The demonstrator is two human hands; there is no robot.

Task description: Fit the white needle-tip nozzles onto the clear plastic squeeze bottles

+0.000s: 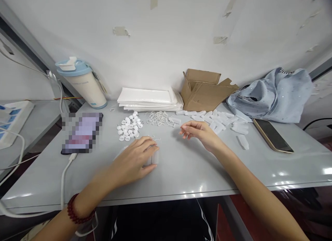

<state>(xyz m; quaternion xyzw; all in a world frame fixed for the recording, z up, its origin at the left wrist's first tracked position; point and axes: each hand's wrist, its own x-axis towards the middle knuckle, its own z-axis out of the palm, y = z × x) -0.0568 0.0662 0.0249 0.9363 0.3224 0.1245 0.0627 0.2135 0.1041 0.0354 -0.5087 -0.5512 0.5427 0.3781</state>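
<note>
My left hand (pixel 135 159) rests low over the desk, its thumb and fingers bracketing a few small clear plastic sleeves (pixel 155 156) that it partly covers. Beyond its fingertips lie tiny white bits and a thin white loop (pixel 157 139). My right hand (pixel 198 133) hovers to the right with fingers curled and tips drawn together; whatever sits in that pinch is too small to make out. Behind the hands are piles of white caps (pixel 129 127), thin off-white bands (pixel 160 119) and translucent plastic sleeves (pixel 219 120), the last pile closest to my right hand.
A stack of white packets (pixel 149 97) and an open cardboard box (pixel 201 92) stand against the wall. Left are a tumbler (pixel 84 83) and a phone (pixel 83 133) with a charging cable (pixel 63 182). Right are a light-blue cloth bag (pixel 275 95) and another phone (pixel 273 135).
</note>
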